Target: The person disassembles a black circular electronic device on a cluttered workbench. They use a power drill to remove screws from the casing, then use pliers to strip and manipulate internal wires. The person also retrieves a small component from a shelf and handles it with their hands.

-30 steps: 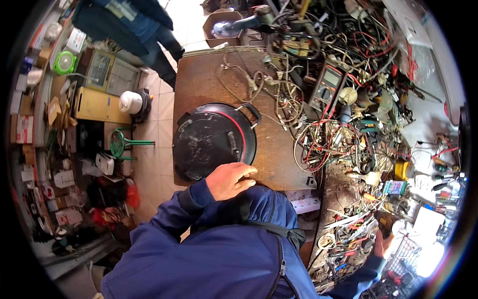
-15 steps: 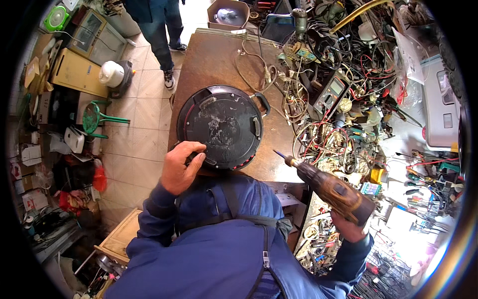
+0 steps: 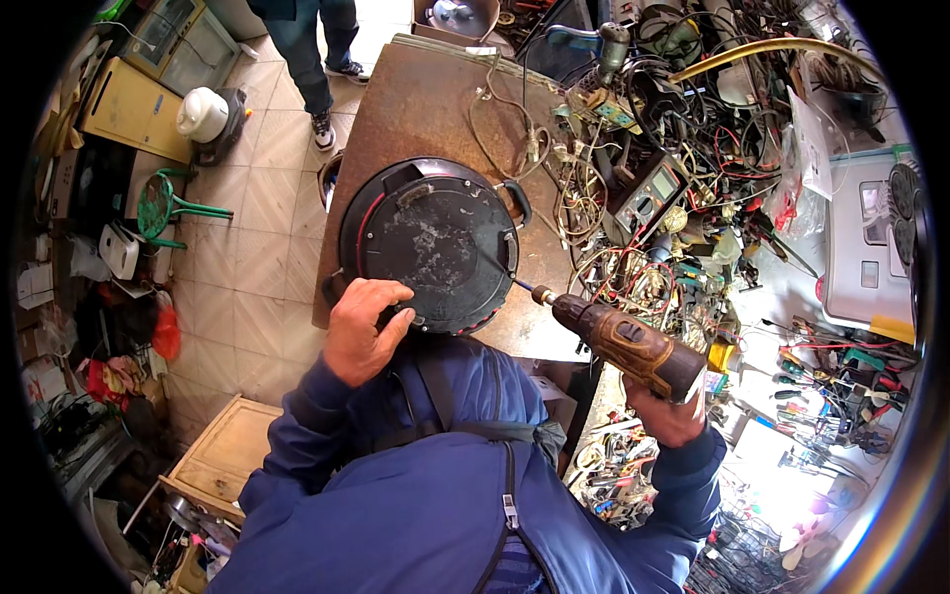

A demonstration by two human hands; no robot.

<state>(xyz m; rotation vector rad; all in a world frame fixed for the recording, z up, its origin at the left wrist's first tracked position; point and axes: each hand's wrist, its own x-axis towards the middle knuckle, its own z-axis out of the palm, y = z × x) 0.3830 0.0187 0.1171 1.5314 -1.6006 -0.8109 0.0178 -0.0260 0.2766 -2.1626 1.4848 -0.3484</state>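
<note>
A round black pot-shaped appliance (image 3: 430, 247) lies base-up on a brown board (image 3: 445, 89), its red ring showing at the left and lower edges. My left hand (image 3: 366, 332) is curled at the lower-left rim, thumb and fingers gripping there. In my right hand (image 3: 668, 406) is a brown cordless drill (image 3: 633, 346), pointed left; its bit tip is at the right rim of the appliance, by a small screw. Whether the tip touches the screw, I cannot tell for sure. A multimeter (image 3: 648, 193) rests among tangled wires to the right.
Another person's legs (image 3: 307, 59) stand beyond the board's left side. A green stool (image 3: 163, 213) and wooden cabinet (image 3: 218, 445) are at left. Piled cables and parts (image 3: 712, 109), a grey case (image 3: 856, 297) and scattered hand tools fill the right.
The drill has risen from low at the right to the appliance's rim. My left hand has moved left along the rim, and the appliance looks turned. The view has shifted.
</note>
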